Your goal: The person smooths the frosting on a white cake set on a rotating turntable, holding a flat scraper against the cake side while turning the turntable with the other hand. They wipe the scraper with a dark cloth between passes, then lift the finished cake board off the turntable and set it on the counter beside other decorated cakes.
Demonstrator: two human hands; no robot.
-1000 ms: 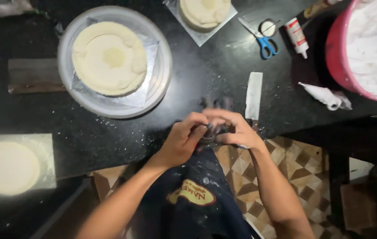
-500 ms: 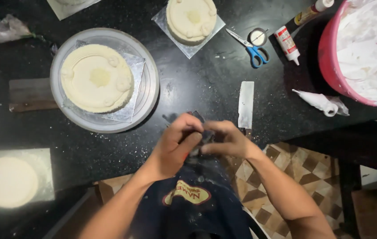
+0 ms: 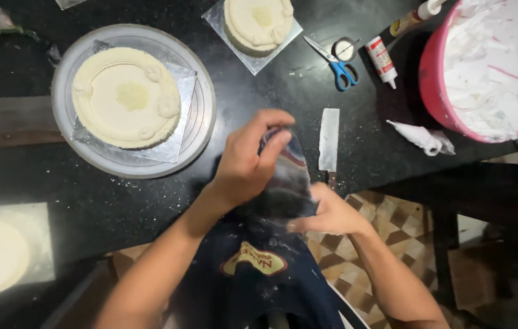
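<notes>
Above a crumb-dusted black stone counter (image 3: 119, 201) edging a chequered tile floor (image 3: 387, 219), left hand (image 3: 247, 164) and right hand (image 3: 326, 213) both clamp a clear crumpled plastic bag (image 3: 286, 183), near a flat steel scraper (image 3: 329, 140).

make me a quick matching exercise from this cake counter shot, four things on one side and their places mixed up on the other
Things:
1. frosted round cake
2. blue-handled scissors
3. pink tub of white cream
4. clear plastic sheet

Places:
A. far right of the black counter
B. held between the left hand and right hand
C. on the grey turntable
D. near the top, between the small cake on a square board and a small tube

Pairs: 1-C, 2-D, 3-A, 4-B
</notes>
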